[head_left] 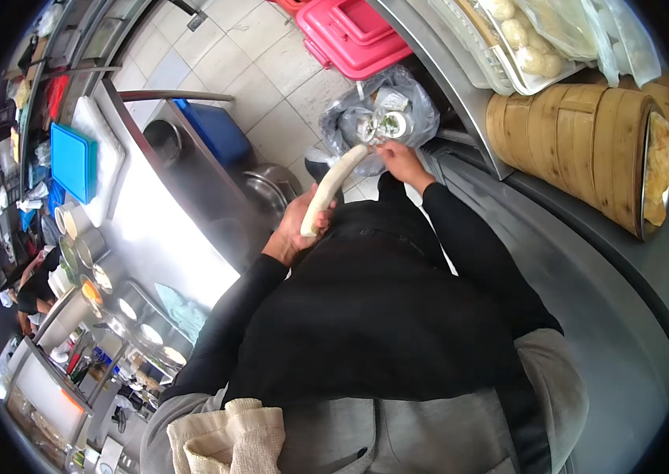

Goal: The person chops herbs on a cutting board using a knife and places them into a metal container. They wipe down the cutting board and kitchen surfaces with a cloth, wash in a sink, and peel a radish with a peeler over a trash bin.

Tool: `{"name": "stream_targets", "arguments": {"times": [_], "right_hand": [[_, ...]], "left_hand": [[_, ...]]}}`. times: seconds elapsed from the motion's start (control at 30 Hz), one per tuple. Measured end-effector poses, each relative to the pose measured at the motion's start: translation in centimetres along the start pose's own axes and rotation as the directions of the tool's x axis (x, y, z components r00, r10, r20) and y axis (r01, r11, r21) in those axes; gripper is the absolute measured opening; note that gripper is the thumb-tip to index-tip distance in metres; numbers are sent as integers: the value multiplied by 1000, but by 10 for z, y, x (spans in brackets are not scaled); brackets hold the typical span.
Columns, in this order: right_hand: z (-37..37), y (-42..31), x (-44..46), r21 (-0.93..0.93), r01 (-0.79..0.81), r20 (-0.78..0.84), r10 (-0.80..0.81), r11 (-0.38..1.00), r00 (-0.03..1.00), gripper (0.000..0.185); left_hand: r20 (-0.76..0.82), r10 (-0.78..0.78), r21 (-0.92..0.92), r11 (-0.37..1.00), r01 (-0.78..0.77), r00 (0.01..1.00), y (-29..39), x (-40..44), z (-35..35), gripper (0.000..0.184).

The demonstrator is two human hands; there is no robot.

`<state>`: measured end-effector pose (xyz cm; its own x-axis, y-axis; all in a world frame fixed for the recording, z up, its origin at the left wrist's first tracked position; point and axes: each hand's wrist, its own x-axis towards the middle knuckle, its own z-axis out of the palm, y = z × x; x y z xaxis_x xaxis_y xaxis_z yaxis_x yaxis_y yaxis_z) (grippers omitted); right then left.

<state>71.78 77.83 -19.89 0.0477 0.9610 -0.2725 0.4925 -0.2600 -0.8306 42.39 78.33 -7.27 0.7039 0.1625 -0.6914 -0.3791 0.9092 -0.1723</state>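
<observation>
My left hand (300, 220) is wrapped round the lower part of a long, pale, slightly curved item (331, 188), like a peeled root vegetable. Its far end points up and right, close to my right hand (401, 163). The fingers of my right hand are pinched together by that tip; what they hold, if anything, is too small to make out. Just beyond both hands, a bin lined with a grey plastic bag (423, 107) holds a white container and scraps.
A pink lidded box (354, 35) stands on the tiled floor. Metal pots (271, 189) and a blue bin (212, 133) are at the left, beside a steel counter (164, 229). Bamboo steamers (571, 146) sit at the right. Another person works at the far left.
</observation>
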Motion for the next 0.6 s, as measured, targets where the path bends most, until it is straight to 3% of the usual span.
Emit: {"name": "stream_targets", "arguments": {"times": [0.03,0.13,0.2,0.27,0.3,0.37,0.47,0.5,0.6], "right_hand": [[0,24,4,-40,-103,62,105,994,993,26],[-2,1,0,-91,-225,-16,224,970,974,27],[-5,-50,-13,56,-173,-19,174,983,985,26],[-8,-90,-32,123,-155,93,144,980,985,27],[-13,-108,-39,180,-91,197,55,980,979,25],[-6,-127,-49,278,174,137,-218,945,966,25],[-6,-103,-34,127,133,170,-153,983,974,15],[-7,-91,-23,178,62,135,-87,982,987,23],[-6,-20,8,53,-83,114,76,995,991,25]], "left_hand": [[-5,7,3,1000,-7,1000,0,-4,2,43],[-276,168,120,983,-140,946,0,-10,32,44],[-187,109,14,994,-108,976,6,7,15,43],[-90,36,-90,995,-44,995,6,24,6,41],[-77,35,-88,995,-42,996,6,33,5,41],[-166,116,-10,993,-120,979,2,46,1,42],[-147,119,45,993,-113,982,1,37,13,41],[-109,122,66,991,-115,987,3,27,21,40],[-53,134,108,986,-128,990,2,-6,16,40]]}}
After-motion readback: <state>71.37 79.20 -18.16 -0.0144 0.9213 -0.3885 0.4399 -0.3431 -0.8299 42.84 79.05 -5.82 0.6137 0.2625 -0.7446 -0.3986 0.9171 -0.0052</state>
